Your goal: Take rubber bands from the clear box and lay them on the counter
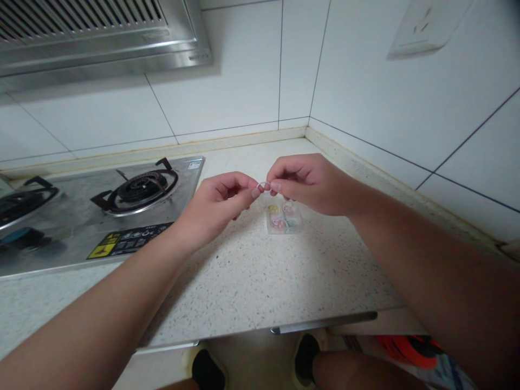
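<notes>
Between my two hands is a thin white loop (pixel 263 184), which looks like a small elastic band. My left hand (pixel 221 203) pinches its left side between thumb and forefinger. The fingertips of my right hand (pixel 304 181) close on its right side. Both hands are held above the counter, their fingertips nearly meeting. Just below and behind them sits a small clear plastic box (pixel 283 231) with compartments. Yellow, pink and green loops lie in its compartments, and my right hand partly covers its upper edge.
A gas stove (pixel 73 249) with black burners (pixel 142 187) is set into the speckled counter (pixel 260 287) on the left. A range hood (pixel 101 32) hangs above it. Tiled walls meet in the far corner, with a wall socket (pixel 424 27) at upper right.
</notes>
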The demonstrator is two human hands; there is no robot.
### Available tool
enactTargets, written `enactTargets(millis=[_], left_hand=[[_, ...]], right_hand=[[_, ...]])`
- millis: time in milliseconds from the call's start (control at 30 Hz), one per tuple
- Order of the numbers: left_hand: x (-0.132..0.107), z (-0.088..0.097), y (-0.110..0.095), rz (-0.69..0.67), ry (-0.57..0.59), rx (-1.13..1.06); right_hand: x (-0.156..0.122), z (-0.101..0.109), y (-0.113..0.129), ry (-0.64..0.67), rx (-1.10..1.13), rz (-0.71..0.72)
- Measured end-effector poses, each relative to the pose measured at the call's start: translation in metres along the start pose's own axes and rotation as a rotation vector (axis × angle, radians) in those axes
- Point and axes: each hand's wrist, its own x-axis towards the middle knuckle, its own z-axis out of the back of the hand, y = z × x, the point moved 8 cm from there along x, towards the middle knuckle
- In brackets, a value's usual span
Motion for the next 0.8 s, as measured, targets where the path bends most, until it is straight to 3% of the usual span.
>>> enactTargets(millis=[533,800], left_hand=[[0.003,0.004,0.004,0.001,0.008,0.062],[0.006,0.007,0.007,-0.031,0.028,0.317]], right_hand=[[-0.001,0.006,-0.012,0.01,-0.033,-0.051],[-0.005,-0.003,-0.033,0.225,-0.299,-0.176]])
